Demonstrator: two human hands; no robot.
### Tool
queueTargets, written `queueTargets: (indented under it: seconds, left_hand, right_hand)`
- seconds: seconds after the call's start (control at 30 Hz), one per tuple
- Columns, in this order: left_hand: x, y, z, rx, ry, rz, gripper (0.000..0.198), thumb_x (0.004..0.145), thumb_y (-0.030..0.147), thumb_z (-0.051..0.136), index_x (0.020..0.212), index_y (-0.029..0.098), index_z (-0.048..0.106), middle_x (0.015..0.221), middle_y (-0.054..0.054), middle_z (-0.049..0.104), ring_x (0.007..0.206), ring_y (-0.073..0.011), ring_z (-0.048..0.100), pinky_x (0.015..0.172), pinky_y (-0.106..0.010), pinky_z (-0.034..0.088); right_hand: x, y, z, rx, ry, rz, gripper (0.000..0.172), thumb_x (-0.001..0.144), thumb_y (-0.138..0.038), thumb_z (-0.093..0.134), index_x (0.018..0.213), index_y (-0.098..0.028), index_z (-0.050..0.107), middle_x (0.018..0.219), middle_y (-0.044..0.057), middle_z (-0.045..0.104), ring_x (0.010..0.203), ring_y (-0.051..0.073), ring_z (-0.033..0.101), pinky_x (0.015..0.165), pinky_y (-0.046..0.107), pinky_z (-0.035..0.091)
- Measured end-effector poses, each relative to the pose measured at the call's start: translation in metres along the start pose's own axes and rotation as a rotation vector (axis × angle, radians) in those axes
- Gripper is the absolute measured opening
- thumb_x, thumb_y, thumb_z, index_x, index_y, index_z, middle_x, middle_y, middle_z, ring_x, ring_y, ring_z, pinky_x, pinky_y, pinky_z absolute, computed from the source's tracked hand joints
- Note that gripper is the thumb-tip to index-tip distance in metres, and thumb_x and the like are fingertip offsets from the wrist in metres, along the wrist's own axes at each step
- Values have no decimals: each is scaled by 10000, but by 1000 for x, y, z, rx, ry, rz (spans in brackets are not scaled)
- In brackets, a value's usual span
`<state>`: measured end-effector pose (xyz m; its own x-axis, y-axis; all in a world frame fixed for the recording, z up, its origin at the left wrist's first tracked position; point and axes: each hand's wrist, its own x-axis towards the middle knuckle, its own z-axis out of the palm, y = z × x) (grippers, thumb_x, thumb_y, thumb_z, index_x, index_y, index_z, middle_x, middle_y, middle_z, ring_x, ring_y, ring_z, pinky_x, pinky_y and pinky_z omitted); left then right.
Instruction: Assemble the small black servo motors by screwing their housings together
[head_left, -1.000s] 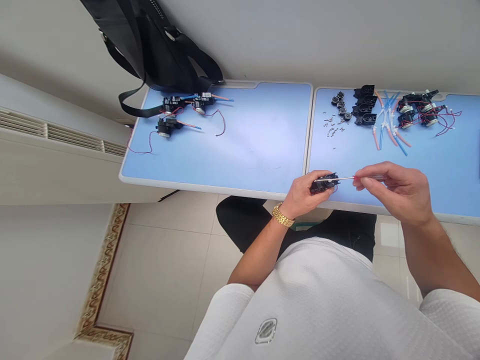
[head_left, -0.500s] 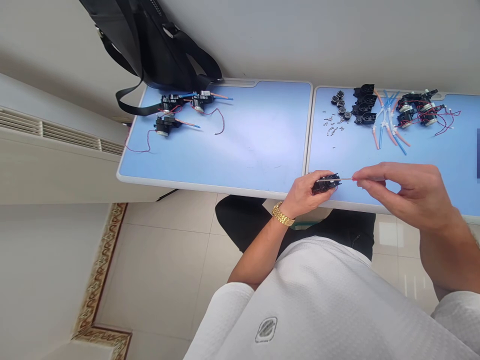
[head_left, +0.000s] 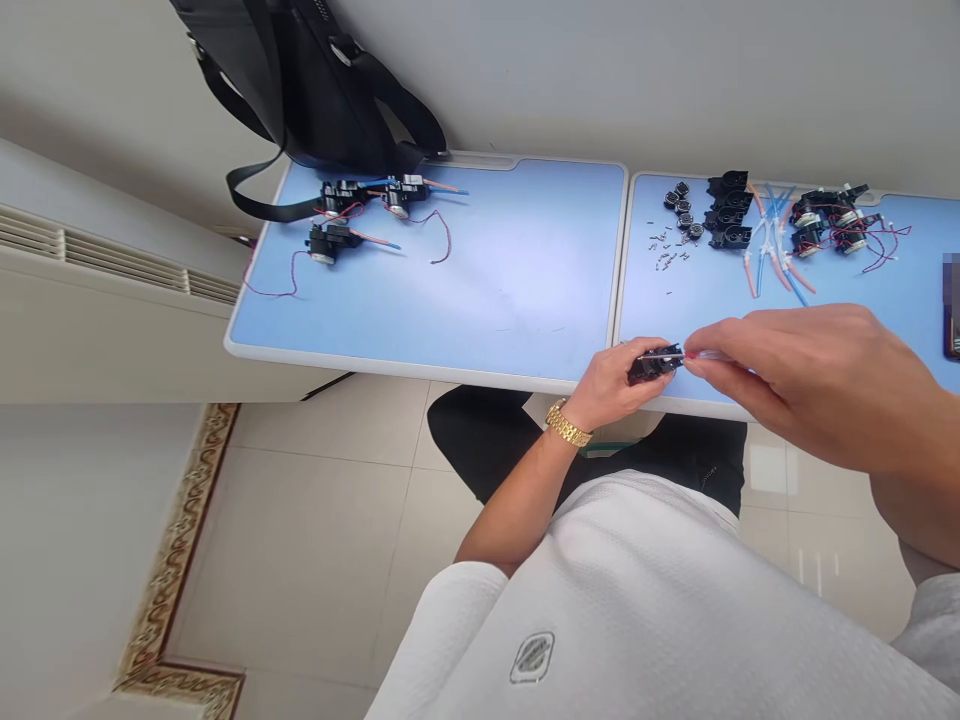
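Observation:
My left hand (head_left: 616, 378) is closed round a small black plastic motor part (head_left: 655, 363) at the near edge of the right blue table (head_left: 862, 300). My right hand (head_left: 810, 375) pinches a thin screwdriver (head_left: 701, 355) with a clear and red handle. Its metal tip lies against the black part. A gold watch (head_left: 567, 424) sits on my left wrist.
At the back of the right table lie loose tiny screws (head_left: 666, 258), black caps (head_left: 681, 210), black housings (head_left: 729, 210), blue and orange tubes (head_left: 776, 255) and wired assemblies (head_left: 832, 218). The left table (head_left: 487, 290) bears finished wired units (head_left: 352, 212) and a black bag (head_left: 322, 85).
My right hand has slid left along the screwdriver, closer to the black part, and its arm has risen nearer the camera. The left hand keeps its hold.

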<state>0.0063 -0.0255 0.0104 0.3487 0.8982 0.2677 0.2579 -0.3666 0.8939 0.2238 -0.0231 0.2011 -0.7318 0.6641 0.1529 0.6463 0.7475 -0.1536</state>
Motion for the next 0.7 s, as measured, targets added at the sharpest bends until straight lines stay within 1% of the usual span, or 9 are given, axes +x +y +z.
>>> queueTargets:
  seconds: [0.07, 0.13, 0.27, 0.37, 0.6, 0.7]
  left_hand:
    - [0, 0, 1, -6, 0, 2, 344, 1054, 367, 783, 1352, 194, 766, 1179, -89, 870, 974, -191, 806, 903, -318, 646]
    - [0, -1, 1, -7, -6, -5, 353, 1053, 369, 788, 1359, 194, 766, 1177, -88, 869, 970, -189, 803, 897, -313, 642]
    - [1, 0, 0, -29, -7, -22, 349, 1048, 390, 788, 1338, 197, 773, 1184, -83, 866, 978, -190, 800, 907, -310, 634]
    - [1, 0, -1, -39, -14, -42, 352, 1043, 405, 788, 1327, 199, 774, 1184, -80, 865, 985, -191, 799, 906, -309, 630]
    - [1, 1, -1, -15, -16, -53, 373, 1045, 420, 793, 1355, 215, 771, 1204, -75, 869, 967, -190, 792, 905, -323, 637]
    - [0, 0, -1, -8, -9, -54, 380, 1046, 429, 791, 1363, 218, 772, 1226, -77, 869, 978, -194, 795, 910, -324, 637]
  right_hand:
    - [5, -2, -2, -49, -34, 22, 435, 1225, -375, 421, 990, -212, 749, 666, 12, 651, 552, 181, 509, 581, 361, 258]
    - [9, -4, -3, -86, -59, 34, 437, 1219, -401, 423, 978, -210, 733, 647, 10, 619, 550, 183, 474, 579, 361, 225]
    - [10, -5, -3, -89, -65, 16, 367, 1184, -336, 428, 973, -221, 705, 731, 32, 666, 614, 194, 498, 608, 366, 235]
    - [9, -3, -2, -77, -57, 7, 356, 1168, -300, 423, 915, -244, 667, 717, 25, 650, 612, 193, 472, 610, 374, 233]
    - [12, -2, 0, -111, 2, 17, 415, 1177, -362, 481, 784, -257, 568, 596, -2, 515, 560, 180, 393, 598, 380, 186]
    - [12, -3, 3, -113, 21, 32, 395, 1183, -382, 488, 825, -254, 597, 620, 9, 542, 584, 192, 442, 597, 378, 200]
